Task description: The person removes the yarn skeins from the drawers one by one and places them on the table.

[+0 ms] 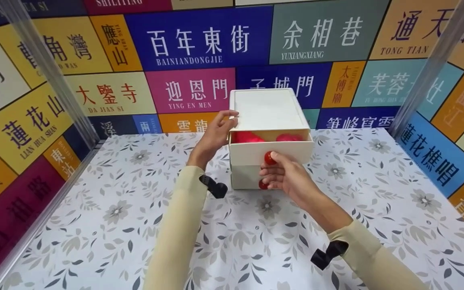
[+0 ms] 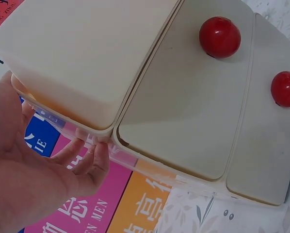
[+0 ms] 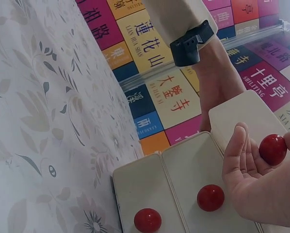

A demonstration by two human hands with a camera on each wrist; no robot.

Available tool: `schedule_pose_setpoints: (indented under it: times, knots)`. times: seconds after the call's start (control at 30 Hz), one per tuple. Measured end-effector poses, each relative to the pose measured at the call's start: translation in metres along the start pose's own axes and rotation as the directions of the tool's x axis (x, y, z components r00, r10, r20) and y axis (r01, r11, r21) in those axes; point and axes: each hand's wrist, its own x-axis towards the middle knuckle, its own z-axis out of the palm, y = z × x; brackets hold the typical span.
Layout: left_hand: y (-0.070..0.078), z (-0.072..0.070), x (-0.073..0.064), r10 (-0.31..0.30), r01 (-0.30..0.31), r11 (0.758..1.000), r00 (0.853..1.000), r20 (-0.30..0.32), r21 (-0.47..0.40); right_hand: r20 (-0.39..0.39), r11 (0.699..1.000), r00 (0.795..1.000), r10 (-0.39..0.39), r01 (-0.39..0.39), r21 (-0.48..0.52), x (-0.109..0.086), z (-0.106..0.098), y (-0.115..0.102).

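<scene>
A white drawer box (image 1: 262, 108) with three stacked drawers stands on the table. Its top drawer (image 1: 252, 153) is pulled partly out, and bright pink-red items (image 1: 250, 137) show inside. My right hand (image 1: 292, 177) pinches that drawer's round red knob (image 3: 273, 149), the other fingers spread below it. My left hand (image 1: 218, 133) rests against the box's upper left side; in the left wrist view its fingertips touch the clear side wall just behind the drawer fronts. The middle drawer's red knob (image 2: 220, 37) and the bottom drawer's red knob (image 2: 286, 89) sit on closed fronts.
The table (image 1: 115, 241) wears a white cloth printed with grey flowers and leaves. Colourful panels with Chinese place names (image 1: 199, 36) wall in the back and sides. Clear strips run up both back corners. Each sleeve carries a black wrist band (image 1: 214, 186).
</scene>
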Motion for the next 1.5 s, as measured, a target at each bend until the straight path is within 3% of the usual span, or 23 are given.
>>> schedule_pose_setpoints:
  times: [0.4,0.8,1.17,1.5]
  knots:
    - [0.0,0.002,0.002,-0.008,0.008,1.0,1.0,-0.001,-0.01,-0.015,1.0,1.0,0.02,-0.02,-0.004,-0.01,0.002,-0.001]
    - [-0.001,0.001,0.001,0.002,-0.002,1.0,1.0,0.009,0.0,0.037,0.999,0.999,0.026,-0.025,-0.031,-0.02,0.003,0.002]
    - [0.0,0.002,0.0,0.021,-0.02,0.999,0.999,0.026,-0.048,0.07,0.999,0.998,0.009,-0.006,-0.044,-0.032,0.0,0.007]
    - [-0.002,0.002,0.002,0.034,-0.033,0.997,0.999,0.03,-0.063,0.086,0.993,0.996,0.017,-0.007,-0.117,-0.044,-0.002,0.011]
